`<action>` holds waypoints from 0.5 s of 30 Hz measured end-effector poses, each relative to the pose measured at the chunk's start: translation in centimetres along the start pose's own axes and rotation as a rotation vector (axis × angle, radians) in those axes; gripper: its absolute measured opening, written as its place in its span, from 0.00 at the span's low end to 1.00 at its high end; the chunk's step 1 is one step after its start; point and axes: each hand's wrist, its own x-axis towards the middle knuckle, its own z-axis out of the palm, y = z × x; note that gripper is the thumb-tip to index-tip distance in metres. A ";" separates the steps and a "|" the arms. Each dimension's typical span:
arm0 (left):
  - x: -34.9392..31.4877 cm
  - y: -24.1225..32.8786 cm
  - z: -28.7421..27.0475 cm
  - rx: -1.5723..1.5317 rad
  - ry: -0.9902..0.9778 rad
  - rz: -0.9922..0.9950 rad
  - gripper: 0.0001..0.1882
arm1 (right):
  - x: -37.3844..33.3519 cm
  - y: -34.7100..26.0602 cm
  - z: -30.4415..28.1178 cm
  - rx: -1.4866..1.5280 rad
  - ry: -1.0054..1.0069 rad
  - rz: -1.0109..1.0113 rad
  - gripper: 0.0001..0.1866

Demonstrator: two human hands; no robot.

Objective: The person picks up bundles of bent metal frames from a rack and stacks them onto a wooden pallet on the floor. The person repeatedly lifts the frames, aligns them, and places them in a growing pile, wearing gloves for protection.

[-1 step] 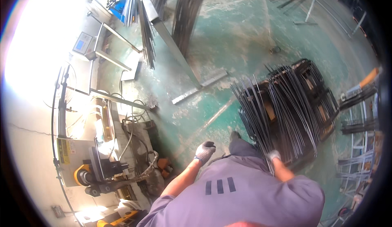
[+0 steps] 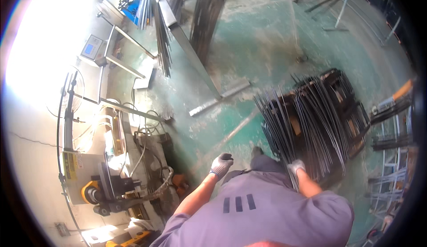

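My right hand (image 2: 296,166), in a pale glove, is closed around the near end of some thin dark metal rods (image 2: 318,131). Many such rods lie side by side across a dark stack on the floor to my right. My left hand (image 2: 221,164) wears a pale glove with dark fingertips. It hangs before my body, fingers curled in, over the floor and touching nothing. No object shows in it, though its palm is turned out of sight.
On the left stands a machine (image 2: 111,184) with hoses and a yellow part; a control box with a screen (image 2: 92,48) is beyond it. Ahead, a metal stand (image 2: 193,53) carries hanging rods, its foot bar (image 2: 220,97) on the green floor. Racks (image 2: 393,158) line the right.
My right hand has shifted slightly up and left at the rod ends. The left hand keeps its curl, and the view has swung very slightly.
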 end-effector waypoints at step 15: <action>22.4 16.2 -18.2 -0.239 0.263 -0.053 0.25 | 14.6 -60.5 -62.9 0.447 0.687 -0.777 0.43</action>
